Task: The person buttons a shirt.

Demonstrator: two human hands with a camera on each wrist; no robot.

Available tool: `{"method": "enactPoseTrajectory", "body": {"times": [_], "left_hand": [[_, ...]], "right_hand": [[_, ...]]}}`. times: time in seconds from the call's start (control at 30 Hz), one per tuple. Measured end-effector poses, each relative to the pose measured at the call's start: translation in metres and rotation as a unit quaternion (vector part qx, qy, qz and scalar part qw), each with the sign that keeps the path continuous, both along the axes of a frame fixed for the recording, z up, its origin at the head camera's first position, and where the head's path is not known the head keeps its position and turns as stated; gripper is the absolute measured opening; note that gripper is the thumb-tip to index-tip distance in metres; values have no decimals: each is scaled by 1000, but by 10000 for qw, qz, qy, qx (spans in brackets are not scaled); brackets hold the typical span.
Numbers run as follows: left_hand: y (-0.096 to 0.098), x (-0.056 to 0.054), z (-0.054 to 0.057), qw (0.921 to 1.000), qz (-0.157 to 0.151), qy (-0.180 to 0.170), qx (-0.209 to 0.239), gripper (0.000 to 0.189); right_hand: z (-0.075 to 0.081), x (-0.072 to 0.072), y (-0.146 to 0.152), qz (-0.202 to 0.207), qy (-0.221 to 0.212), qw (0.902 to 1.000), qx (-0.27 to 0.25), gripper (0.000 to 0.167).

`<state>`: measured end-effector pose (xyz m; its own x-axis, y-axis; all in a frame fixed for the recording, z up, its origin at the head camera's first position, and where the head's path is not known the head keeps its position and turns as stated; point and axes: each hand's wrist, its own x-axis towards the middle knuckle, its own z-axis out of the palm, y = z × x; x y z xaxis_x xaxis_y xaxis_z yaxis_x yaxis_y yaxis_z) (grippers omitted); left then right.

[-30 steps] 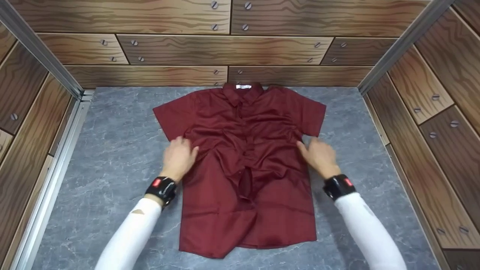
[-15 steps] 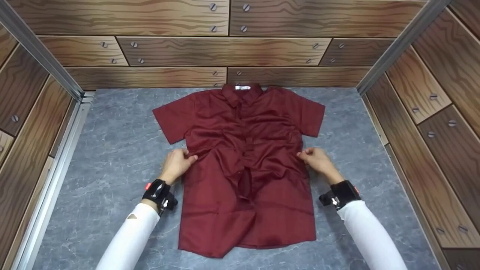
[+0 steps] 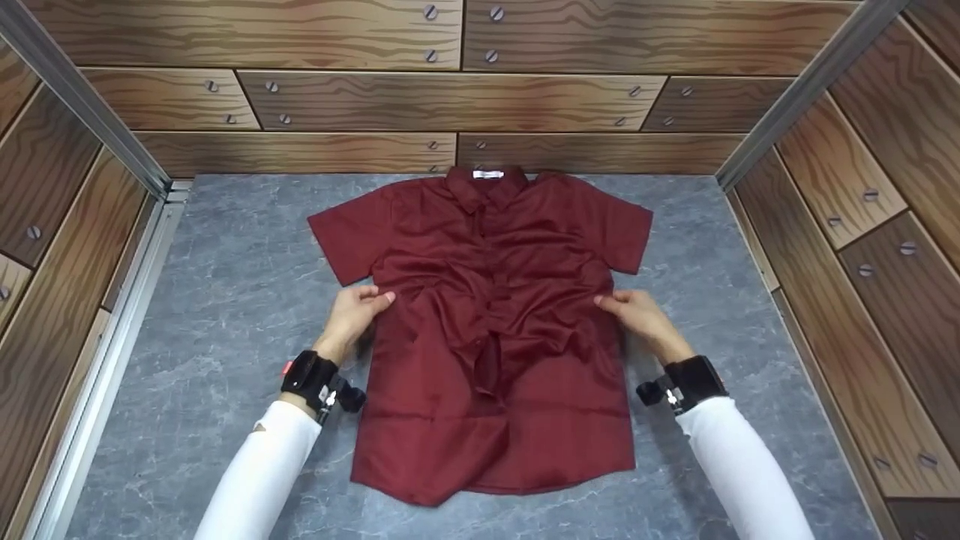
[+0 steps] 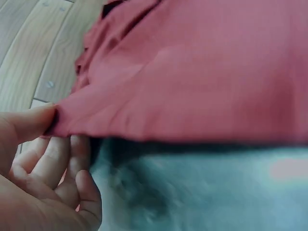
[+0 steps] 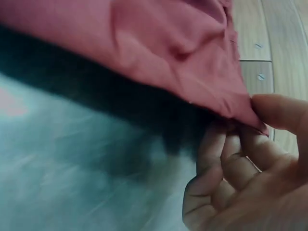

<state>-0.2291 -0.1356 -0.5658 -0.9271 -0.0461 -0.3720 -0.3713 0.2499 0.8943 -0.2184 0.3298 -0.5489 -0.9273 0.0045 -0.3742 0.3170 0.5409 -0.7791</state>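
Note:
A dark red short-sleeved button shirt [image 3: 435, 375] lies front up, its collar toward the back wall and its front wrinkled. My left hand [image 3: 351, 315] pinches the shirt's left side edge just below the sleeve; in the left wrist view the thumb lies on top of the cloth [image 4: 168, 86] and the curled fingers beneath. On the opposite side edge my right hand [image 3: 641, 315] pinches the cloth the same way. The right wrist view shows that edge of the shirt [image 5: 168, 53] raised off the surface, with a dark shadow under it.
The shirt rests on a grey marbled surface [image 3: 240, 315]. Wood-patterned panels [image 3: 450, 97] wall it in at the back and both sides. Metal rails [image 3: 112, 375] run along the left edge and up the corners. The collar nearly touches the back wall.
Both hands came down to the shirt's side edges and took hold of them. Since then they have moved slightly toward the back wall, and the lower hem has shifted that way too.

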Motion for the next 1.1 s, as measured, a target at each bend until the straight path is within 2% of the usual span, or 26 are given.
{"method": "enactPoseTrajectory", "body": {"times": [0.1, 0.27, 0.47, 0.63, 0.7, 0.83, 0.93, 1.03, 1.1], "left_hand": [[4, -5, 6, 9984, 251, 84, 498, 36], [11, -13, 18, 9914, 665, 413, 1044, 25], [6, -19, 35, 9829, 1084, 751, 1284, 21], [0, -18, 45, 9777, 1221, 986, 1397, 27], [-1, -15, 45, 9776, 1245, 989, 1377, 32], [-3, -4, 34, 9837, 1083, 1013, 1015, 40], [-4, 5, 23, 9873, 747, 1243, 645, 33], [-5, 14, 15, 9893, 371, 1400, 151, 22], [-7, 19, 11, 9902, 127, 1363, -291, 18]], "right_hand": [[9, -5, -4, -228, -30, 9983, -536, 33], [24, -13, -12, -580, -51, 9860, -1565, 31], [45, -22, -10, -1000, 355, 9734, -2033, 22], [57, -24, -3, -1453, 681, 9573, -2405, 24], [55, -20, -1, -1567, 697, 9579, -2302, 34], [41, -4, 4, -1368, 726, 9758, -1545, 56], [28, 9, 7, -848, 897, 9878, -951, 51], [19, 19, 9, -284, 969, 9936, -511, 36], [17, 24, 10, 110, 930, 9953, -257, 29]]}}
